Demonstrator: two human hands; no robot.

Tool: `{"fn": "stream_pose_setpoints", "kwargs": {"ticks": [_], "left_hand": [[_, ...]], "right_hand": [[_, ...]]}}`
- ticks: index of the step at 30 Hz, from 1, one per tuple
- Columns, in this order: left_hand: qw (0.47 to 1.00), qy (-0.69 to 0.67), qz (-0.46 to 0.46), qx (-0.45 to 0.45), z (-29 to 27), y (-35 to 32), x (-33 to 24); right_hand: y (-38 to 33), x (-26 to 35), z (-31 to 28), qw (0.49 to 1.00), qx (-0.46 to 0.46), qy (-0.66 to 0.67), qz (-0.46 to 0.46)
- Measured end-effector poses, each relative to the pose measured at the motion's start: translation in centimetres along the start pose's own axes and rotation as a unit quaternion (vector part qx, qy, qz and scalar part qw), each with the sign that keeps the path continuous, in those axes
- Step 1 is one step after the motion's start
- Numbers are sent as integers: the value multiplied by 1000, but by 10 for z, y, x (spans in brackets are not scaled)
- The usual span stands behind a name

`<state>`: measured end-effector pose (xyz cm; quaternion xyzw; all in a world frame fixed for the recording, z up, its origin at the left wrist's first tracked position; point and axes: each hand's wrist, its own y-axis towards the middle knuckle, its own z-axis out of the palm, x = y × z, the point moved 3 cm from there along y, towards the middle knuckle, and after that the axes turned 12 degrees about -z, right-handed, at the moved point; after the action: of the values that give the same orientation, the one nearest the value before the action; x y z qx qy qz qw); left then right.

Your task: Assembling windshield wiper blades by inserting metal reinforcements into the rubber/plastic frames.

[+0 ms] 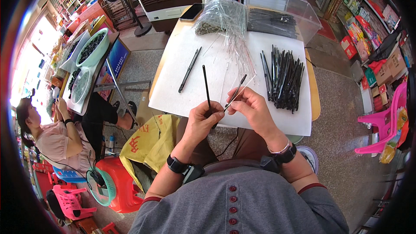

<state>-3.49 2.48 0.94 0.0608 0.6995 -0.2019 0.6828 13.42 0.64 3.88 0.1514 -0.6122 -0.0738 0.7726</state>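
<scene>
While both forearms come up from the lower edge and meet at frame centre, the left hand [203,119] sits just below the near edge of the white sheet [173,82], wrist bent slightly inward, fingers curled. Grip closed: thumb + fingers pinch the lower end of a thin black rod [206,86], which stands up and slightly left over the sheet.

Right hand [251,106] just right of the left, nearly touching it; wrist w/ dark band, fingers curled. Grip closed: fingertips pinch a second black stick [236,92], angled up-right. A clear thin sleeve appears to lie alongside it, but too fine to tell exactly. Lower tip of this stick points at the left hand's fingertips; cannot tell if touching.

Surroundings:
- Pile of black sticks [284,78], right-centre of the sheet, lying roughly parallel.
- One loose black stick [190,70], left part of the sheet, well apart from the hands.
- Bundle of clear sleeves [225,19], upper centre, fanning down toward the hands.
- Clear plastic box [286,11], upper right, w/ dark sticks inside.
- Phone [192,12], upper edge of the table.
- Another person seated at far left, beside a red stool [117,182].
</scene>
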Motion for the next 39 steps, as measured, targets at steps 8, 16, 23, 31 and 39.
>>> {"fn": "stream_pose_setpoints", "kwargs": {"ticks": [8,16,23,31,39], "left_hand": [[1000,-14,-10,21,8,-2,-8],[996,78,32,-34,20,5,-10],[990,137,31,16,57,33,-31],[941,333,64,-16,120,129,-60],[927,365,-81,-24,151,154,-54]], "right_hand": [[1,2,7,994,-29,-100,-21],[4,-1,7,946,-106,-299,-67],[-4,22,-35,936,-129,-323,-59],[-14,57,-203,878,-292,-356,132],[29,22,-224,881,-132,-402,210]]}}
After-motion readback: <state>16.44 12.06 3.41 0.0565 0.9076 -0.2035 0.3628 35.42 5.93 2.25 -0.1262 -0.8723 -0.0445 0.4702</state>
